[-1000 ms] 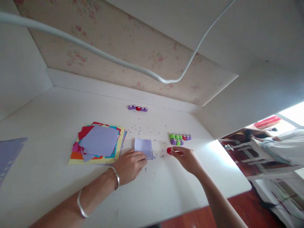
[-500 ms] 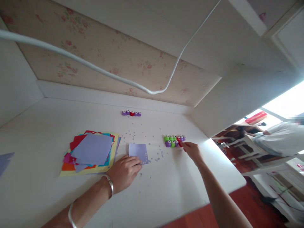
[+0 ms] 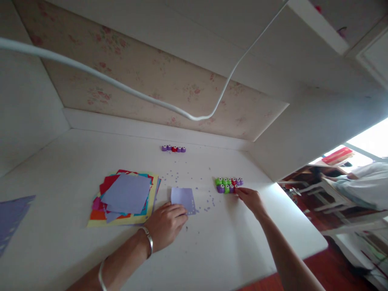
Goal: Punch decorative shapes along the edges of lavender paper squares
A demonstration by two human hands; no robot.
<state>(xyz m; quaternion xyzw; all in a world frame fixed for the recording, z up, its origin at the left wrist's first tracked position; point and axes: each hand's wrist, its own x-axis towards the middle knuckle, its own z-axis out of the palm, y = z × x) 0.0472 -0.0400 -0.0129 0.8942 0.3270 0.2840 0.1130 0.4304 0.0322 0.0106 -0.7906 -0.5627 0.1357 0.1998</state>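
A small lilac paper square (image 3: 183,195) lies on the white desk, small punched holes along its lower and right edges. My left hand (image 3: 170,220) rests on its lower left edge, fingers lying flat and close together. At the right, my right hand (image 3: 251,200) has thumb and fingertips closed on a red paper punch (image 3: 236,188) at the end of the front row. That punch stands against a two-row group of green, purple and red punches (image 3: 226,182). Lilac paper bits (image 3: 209,201) are scattered between the square and the group.
A pile of coloured paper sheets (image 3: 129,194) lies left of my left hand. Several more punches (image 3: 173,148) stand in a row near the back. A punched lilac sheet (image 3: 13,220) shows at far left. A white cable (image 3: 194,118) hangs across the view. Another person (image 3: 357,184) is at right.
The whole view has shifted slightly, so everything sits a little further right and lower. Both hands keep their places on the paper and at the red punch.
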